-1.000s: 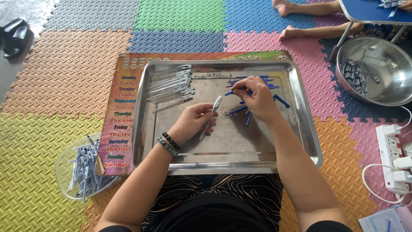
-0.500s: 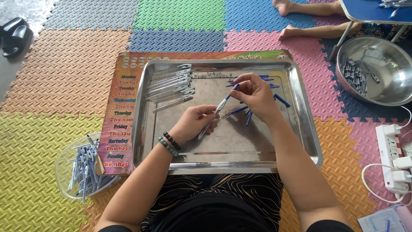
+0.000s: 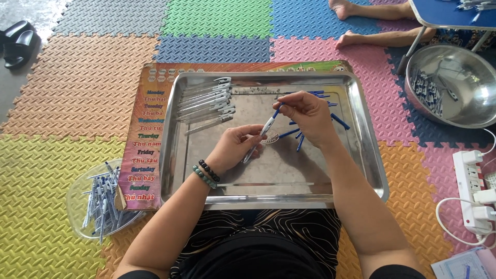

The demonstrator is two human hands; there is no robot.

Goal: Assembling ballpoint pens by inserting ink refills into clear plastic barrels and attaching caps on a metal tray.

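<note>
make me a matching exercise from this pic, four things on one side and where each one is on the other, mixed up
Things:
1. row of clear pen barrels
2. blue refills
3. clear round bowl of pens
4. steel bowl

Places:
A. on the foam mat, right of the tray
B. top-left part of the steel tray
C. on the foam mat, left of the tray
D. in the tray, under the right hand

Pairs: 1-B, 2-D, 3-C, 4-A

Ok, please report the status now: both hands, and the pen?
Left hand grips pen barrel. Right hand holds blue refill at its top. Both over steel tray; nothing blocking.
</note>
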